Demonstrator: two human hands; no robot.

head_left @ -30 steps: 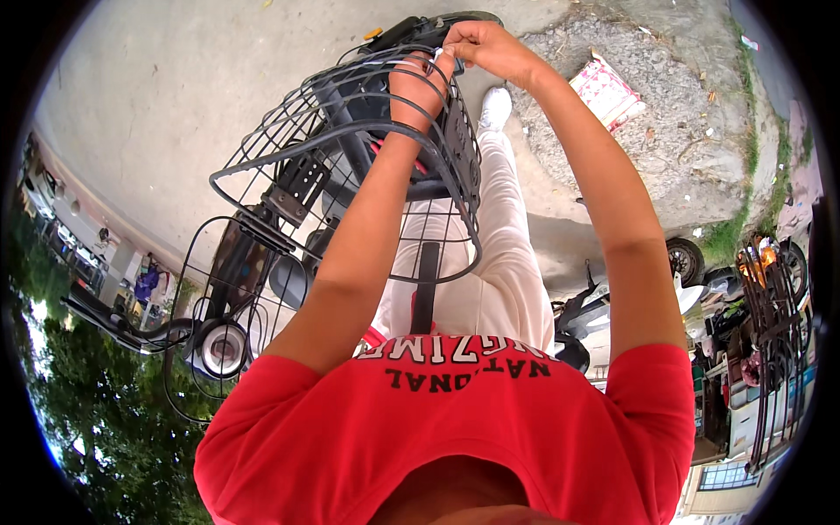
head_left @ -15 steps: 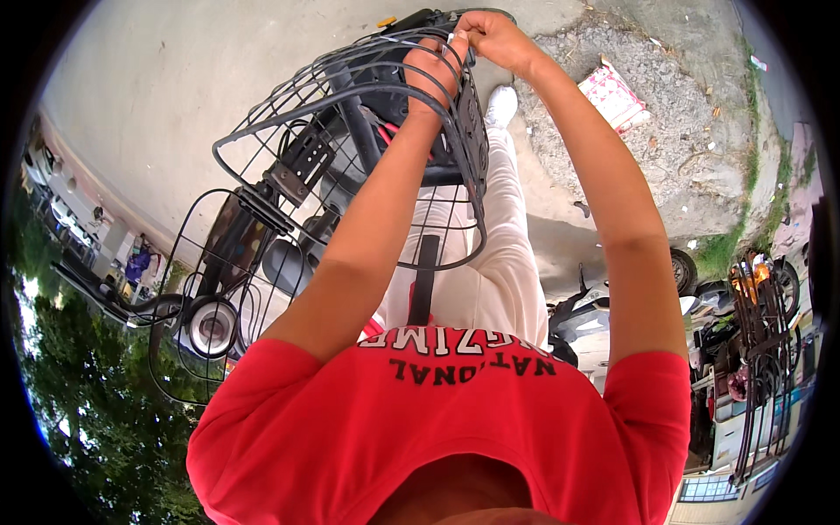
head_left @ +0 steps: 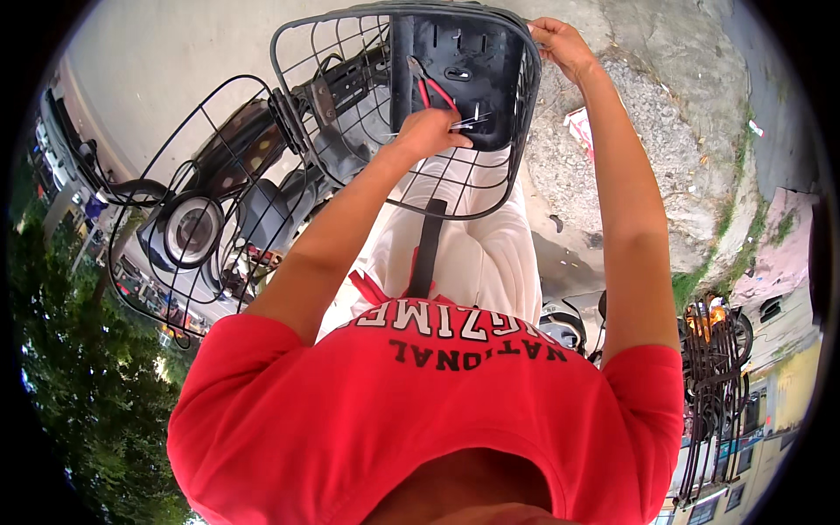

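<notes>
A black wire basket (head_left: 512,179) with a solid black plastic panel (head_left: 420,39) is in front of me at the top of the view. My left hand (head_left: 429,133) reaches into it, low on the panel. Its thumb and fingers close around thin pale strips (head_left: 477,117), whose kind I cannot make out for certain. Just beyond those fingers lie pliers (head_left: 429,85) with red handles, jaws pointing away from me. At the basket's far right corner, my right hand (head_left: 564,48) pinches the rim between thumb and fingers.
An electric scooter or motorbike with a round headlight (head_left: 194,229) stands to the left, a second wire basket (head_left: 249,80) around its front. Broken concrete (head_left: 647,140) and a red-and-white package (head_left: 579,129) lie right. Stacked metal frames (head_left: 710,385) and parked bikes are further right.
My left hand has left the far right rim and come down into the basket beside the pliers. My right hand stays at the rim. More of the basket's inside faces me.
</notes>
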